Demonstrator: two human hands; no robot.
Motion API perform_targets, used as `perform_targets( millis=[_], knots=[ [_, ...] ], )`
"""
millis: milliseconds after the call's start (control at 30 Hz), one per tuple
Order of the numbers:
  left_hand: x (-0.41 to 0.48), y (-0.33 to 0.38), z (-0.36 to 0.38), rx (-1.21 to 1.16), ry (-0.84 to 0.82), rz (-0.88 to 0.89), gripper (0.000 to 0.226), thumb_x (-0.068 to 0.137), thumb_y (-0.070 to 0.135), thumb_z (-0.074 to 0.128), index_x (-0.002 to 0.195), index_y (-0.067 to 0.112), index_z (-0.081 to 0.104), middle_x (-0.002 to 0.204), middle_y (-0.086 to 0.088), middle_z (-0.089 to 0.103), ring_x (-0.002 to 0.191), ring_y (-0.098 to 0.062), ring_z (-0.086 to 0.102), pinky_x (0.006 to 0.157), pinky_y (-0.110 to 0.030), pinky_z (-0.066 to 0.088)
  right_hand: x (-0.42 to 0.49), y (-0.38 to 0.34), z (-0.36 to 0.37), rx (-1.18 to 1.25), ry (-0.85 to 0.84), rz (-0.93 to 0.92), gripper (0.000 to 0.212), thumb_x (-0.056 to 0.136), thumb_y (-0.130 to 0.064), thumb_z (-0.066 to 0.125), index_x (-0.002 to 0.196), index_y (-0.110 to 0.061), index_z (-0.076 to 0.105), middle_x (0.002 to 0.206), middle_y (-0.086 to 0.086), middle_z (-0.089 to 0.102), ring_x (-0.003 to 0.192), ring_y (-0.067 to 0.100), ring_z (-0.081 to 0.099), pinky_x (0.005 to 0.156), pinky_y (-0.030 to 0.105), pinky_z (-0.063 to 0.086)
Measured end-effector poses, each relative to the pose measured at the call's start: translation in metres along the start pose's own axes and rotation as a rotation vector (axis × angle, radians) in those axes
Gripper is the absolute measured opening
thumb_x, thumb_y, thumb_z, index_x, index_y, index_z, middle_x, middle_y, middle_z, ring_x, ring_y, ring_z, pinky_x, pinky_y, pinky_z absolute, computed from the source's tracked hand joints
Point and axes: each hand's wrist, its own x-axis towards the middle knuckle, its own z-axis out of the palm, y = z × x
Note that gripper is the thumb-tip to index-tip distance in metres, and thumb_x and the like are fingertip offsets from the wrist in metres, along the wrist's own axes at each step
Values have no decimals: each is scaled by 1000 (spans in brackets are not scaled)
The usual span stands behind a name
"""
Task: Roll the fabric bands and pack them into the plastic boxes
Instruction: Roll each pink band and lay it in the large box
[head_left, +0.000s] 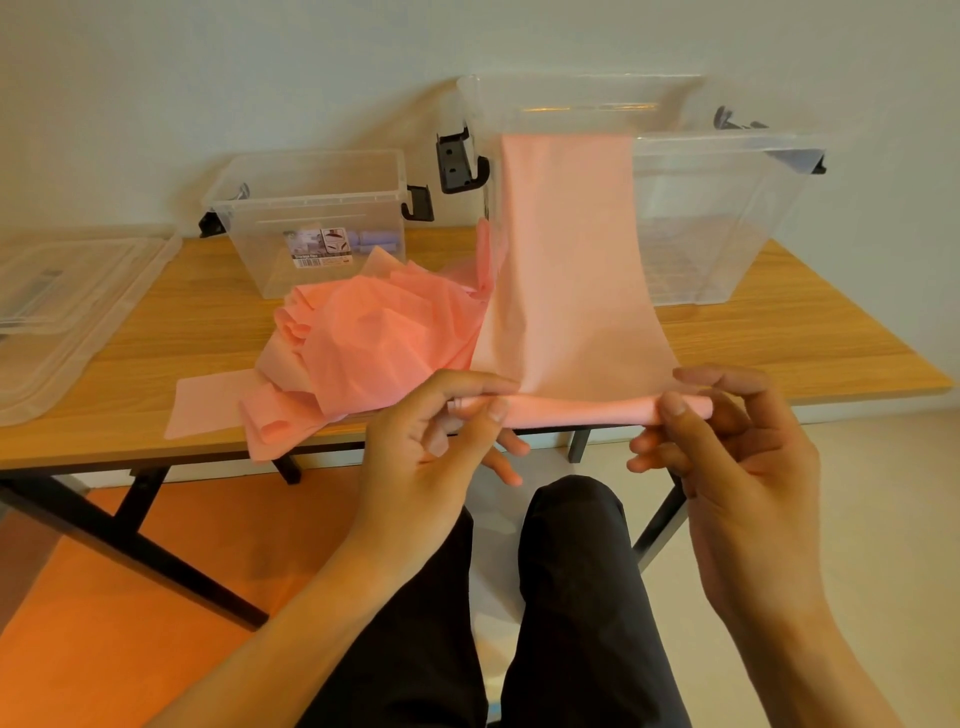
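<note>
Fingers of the left hand and right hand pinch the two ends of a thin roll at the near end of the pink fabric band, held just off the near edge of the table. The band rises taut to the rim of the large box at the back right, and its far end is blurred there. A pile of bands spills over the near edge. The small box by the back edge holds purple rolls, half hidden by a label. Lids at the left edge are cut off.
</note>
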Motion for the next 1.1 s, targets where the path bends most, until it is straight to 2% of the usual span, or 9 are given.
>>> perform_targets(
  millis=[100, 200, 400, 567, 800, 933, 1100],
  knots=[
    [0, -1, -2, 28, -18, 17, 16, 92, 14, 72, 107, 13, 72, 82, 2, 73, 68, -23, 73, 65, -39, 62, 0, 0, -1, -21, 8, -6, 15, 87, -20, 65, 96, -8, 69, 73, 16, 65, 62, 26, 64, 62, 27, 58],
    [0, 0, -3, 20, -24, 30, 18, 87, 8, 75, 104, 10, 72, 87, 6, 73, 66, -23, 72, 64, -30, 60, -1, 1, -1, -38, 30, 8, 19, 86, -24, 66, 94, -8, 71, 71, 13, 67, 58, 24, 63, 59, 27, 57],
    [0, -2, -2, 3, 8, 10, 15, 90, 23, 66, 92, 8, 69, 73, 3, 68, 60, -20, 65, 55, -31, 55, -1, 1, 3, -21, 45, 3, 33, 79, -35, 69, 92, -5, 71, 66, 10, 65, 53, 22, 60, 54, 26, 55],
    [1, 1, -2, -8, 55, 15, 19, 91, 25, 63, 91, 7, 67, 68, 2, 68, 56, -17, 64, 55, -25, 53, -1, 0, 2, 24, 0, 29, 29, 80, -34, 70, 102, -17, 77, 79, 10, 69, 70, 23, 65, 63, 28, 59],
    [0, 1, -4, -39, 41, 13, 17, 91, 21, 62, 98, 6, 66, 72, 1, 70, 59, -19, 65, 53, -28, 53, 2, 1, 5, -28, -2, 41, 29, 94, -23, 59, 118, -16, 73, 101, 4, 74, 87, 21, 68, 65, 29, 59],
    [1, 3, -6, -46, 35, 15, 20, 90, 21, 62, 107, 10, 65, 75, -2, 70, 61, -21, 67, 53, -30, 55, 3, 3, 6, -27, -36, 81, 27, 99, -22, 54, 117, -18, 73, 102, 8, 74, 92, 27, 73, 66, 31, 61],
    [1, 2, -7, -14, 29, 21, 18, 93, 20, 61, 107, 12, 68, 75, -1, 71, 59, -22, 66, 54, -31, 56, 3, 4, 6, 36, -37, 144, 24, 98, -17, 53, 111, -9, 72, 105, 12, 74, 89, 26, 73, 65, 27, 60]
  ],
)
